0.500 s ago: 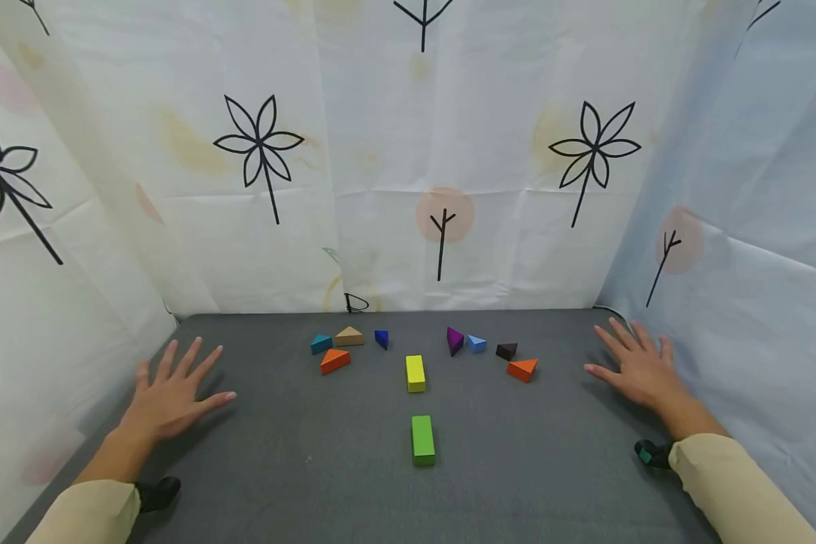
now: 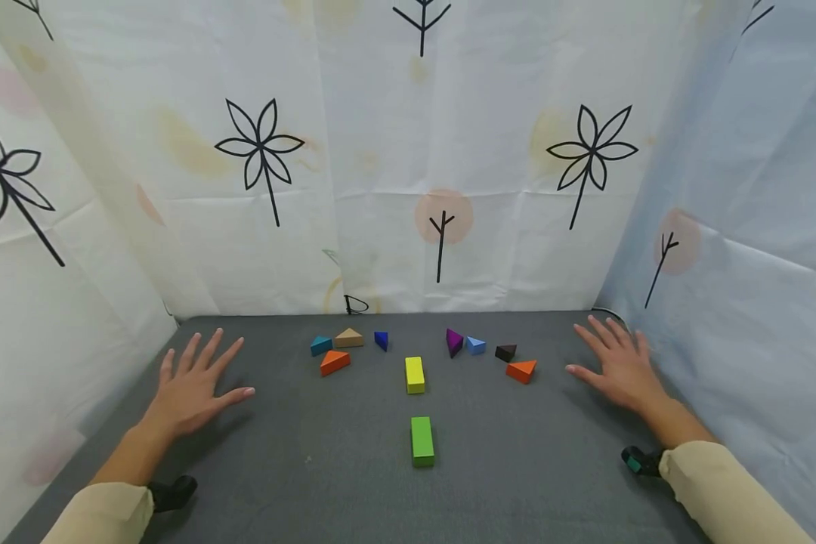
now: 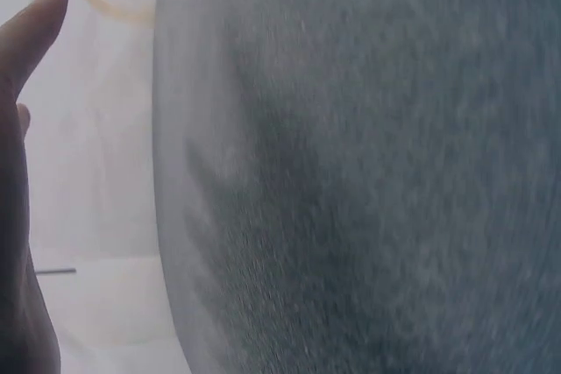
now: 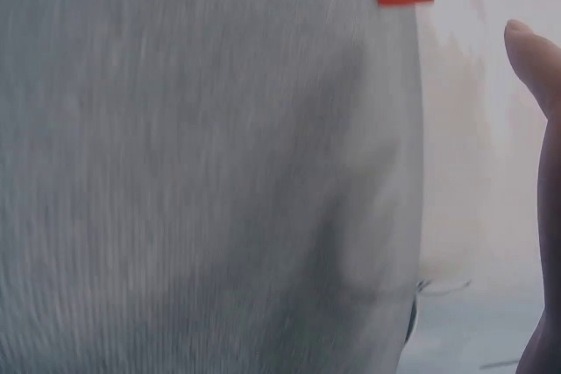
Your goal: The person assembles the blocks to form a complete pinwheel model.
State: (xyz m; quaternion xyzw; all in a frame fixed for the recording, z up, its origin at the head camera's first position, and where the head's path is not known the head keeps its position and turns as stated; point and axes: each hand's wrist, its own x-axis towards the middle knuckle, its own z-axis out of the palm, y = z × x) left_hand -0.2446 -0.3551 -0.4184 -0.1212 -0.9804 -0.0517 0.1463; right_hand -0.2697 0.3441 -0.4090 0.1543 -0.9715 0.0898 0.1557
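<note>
My left hand (image 2: 189, 397) hovers over the left side of the grey table with fingers spread and nothing in it. On the far right, my right hand (image 2: 619, 370) is likewise spread and holds nothing. Nearest the left hand are a teal triangular block (image 2: 321, 345) and an orange triangular block (image 2: 335, 363); a tan triangular block (image 2: 349, 338) lies beside them. Closest to the right hand is another orange triangular block (image 2: 521, 371), with a dark brown block (image 2: 506, 353) behind it. A yellow block (image 2: 415, 375) and a green block (image 2: 422, 442) lie between the hands.
A dark blue block (image 2: 381, 341), a purple block (image 2: 454, 342) and a light blue block (image 2: 476, 345) lie towards the back of the table (image 2: 299, 483). White printed cloth (image 2: 381, 151) walls the table in at the back and both sides.
Both hands have moved inward over the table, the left one to the right and the right one to the left, each also slightly forward. The blocks lie where they were.
</note>
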